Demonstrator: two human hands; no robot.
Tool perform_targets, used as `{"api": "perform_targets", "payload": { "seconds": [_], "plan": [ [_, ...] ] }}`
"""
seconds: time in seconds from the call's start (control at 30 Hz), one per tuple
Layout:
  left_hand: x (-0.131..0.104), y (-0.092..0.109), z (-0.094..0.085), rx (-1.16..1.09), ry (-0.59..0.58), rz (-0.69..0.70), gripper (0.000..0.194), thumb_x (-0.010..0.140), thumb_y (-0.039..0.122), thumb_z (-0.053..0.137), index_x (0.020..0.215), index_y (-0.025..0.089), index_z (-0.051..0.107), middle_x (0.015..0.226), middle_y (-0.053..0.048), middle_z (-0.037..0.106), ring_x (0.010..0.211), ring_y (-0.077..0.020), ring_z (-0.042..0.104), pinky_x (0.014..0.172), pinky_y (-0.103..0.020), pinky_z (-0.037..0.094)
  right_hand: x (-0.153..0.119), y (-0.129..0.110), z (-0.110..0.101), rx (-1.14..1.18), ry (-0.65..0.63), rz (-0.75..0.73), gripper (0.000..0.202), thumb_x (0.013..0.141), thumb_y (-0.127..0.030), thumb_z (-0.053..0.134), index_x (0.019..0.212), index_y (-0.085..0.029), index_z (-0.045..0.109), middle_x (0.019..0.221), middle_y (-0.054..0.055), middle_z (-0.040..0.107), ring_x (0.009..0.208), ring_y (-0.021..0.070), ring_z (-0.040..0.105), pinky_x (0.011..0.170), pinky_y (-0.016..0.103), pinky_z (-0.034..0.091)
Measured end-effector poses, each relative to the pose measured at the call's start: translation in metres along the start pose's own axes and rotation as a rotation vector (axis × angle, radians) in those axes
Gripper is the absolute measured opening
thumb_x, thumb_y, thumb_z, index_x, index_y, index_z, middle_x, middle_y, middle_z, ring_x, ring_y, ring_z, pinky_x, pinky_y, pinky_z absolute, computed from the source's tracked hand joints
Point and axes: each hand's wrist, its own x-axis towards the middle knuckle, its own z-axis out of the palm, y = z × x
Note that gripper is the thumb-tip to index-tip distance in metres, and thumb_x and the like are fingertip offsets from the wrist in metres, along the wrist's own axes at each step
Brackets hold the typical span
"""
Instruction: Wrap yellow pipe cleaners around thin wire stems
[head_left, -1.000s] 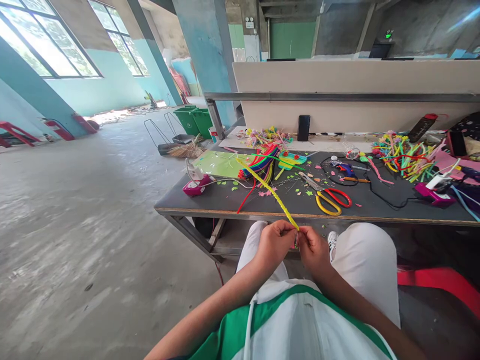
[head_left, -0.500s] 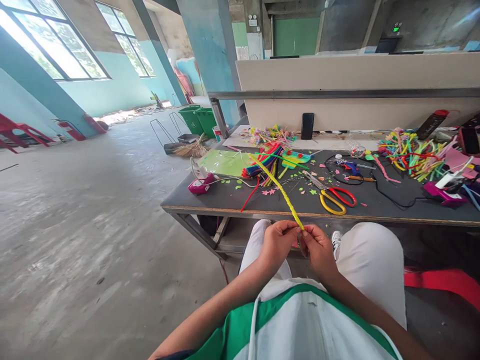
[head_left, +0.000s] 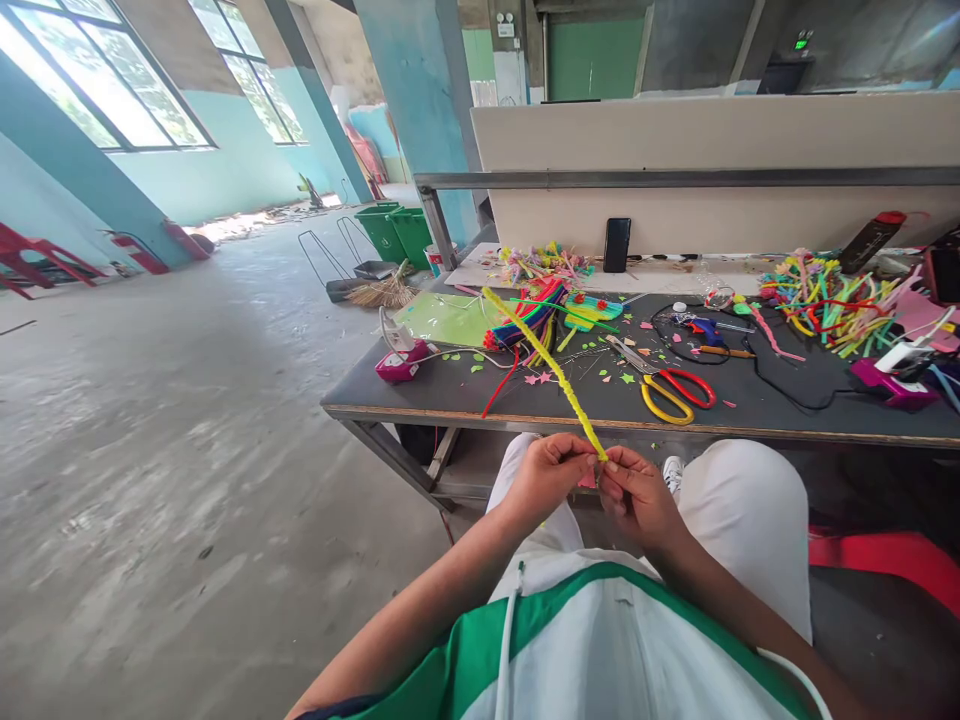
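A twisted yellow pipe cleaner (head_left: 559,375) slants up and away over the table edge from my fingertips. My left hand (head_left: 553,474) pinches its near end between thumb and index finger. Right beside it, my right hand (head_left: 636,492) is closed on the same end, the two sets of fingertips almost touching. What lies inside the pinch is partly hidden by my fingers. Beyond the strand on the table lies a bundle of coloured pipe cleaners (head_left: 536,318). Scissors with red and yellow handles (head_left: 667,392) rest to the right of it.
The dark table (head_left: 450,395) also carries a purple power strip (head_left: 403,362), a green sheet (head_left: 442,320), a blue glue gun (head_left: 707,332), a phone (head_left: 616,245) leaning on the back panel, and a heap of pipe-cleaner pieces (head_left: 825,305). Paper scraps are scattered about. Green bins (head_left: 394,235) stand behind left.
The far tip of the yellow pipe cleaner has swung slightly left and up. Both hands keep their pinch at its near end, with small shifts of the fingers. The view has tilted slightly.
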Motion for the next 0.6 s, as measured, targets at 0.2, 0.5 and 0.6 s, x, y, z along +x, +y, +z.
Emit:
{"api": "perform_targets", "payload": {
  "seconds": [0.2, 0.5, 0.6],
  "plan": [
    [0.003, -0.008, -0.001, -0.099, -0.034, -0.008, 0.009, 0.071, 0.026, 0.065, 0.075, 0.018, 0.068, 0.067, 0.0, 0.065, 0.06, -0.0116, 0.057, 0.061, -0.023, 0.047, -0.003, -0.002, 0.004, 0.155, -0.076, 0.116, 0.016, 0.074, -0.029, 0.069, 0.08, -0.021, 0.056, 0.046, -0.01, 0.032, 0.034, 0.0039, 0.019, 0.033, 0.018, 0.014],
    [0.017, -0.024, -0.014, -0.106, -0.208, 0.126, 0.019, 0.075, 0.035, 0.068, 0.073, 0.015, 0.068, 0.072, -0.001, 0.061, 0.067, -0.0113, 0.056, 0.067, -0.022, 0.046, -0.007, 0.005, 0.006, 0.435, -0.247, 0.251, 0.007, 0.081, -0.021, 0.061, 0.08, -0.015, 0.058, 0.048, -0.011, 0.025, 0.036, 0.0028, 0.011, 0.032, 0.014, 0.018],
    [0.018, -0.024, -0.018, -0.145, -0.301, 0.124, 0.024, 0.077, 0.035, 0.068, 0.084, 0.013, 0.071, 0.078, -0.005, 0.064, 0.072, -0.0132, 0.058, 0.07, -0.024, 0.046, -0.007, 0.006, 0.005, 0.52, -0.304, 0.288, 0.007, 0.083, -0.02, 0.059, 0.081, -0.015, 0.057, 0.047, -0.011, 0.027, 0.034, 0.0025, 0.013, 0.032, 0.014, 0.019]
  ]
}}
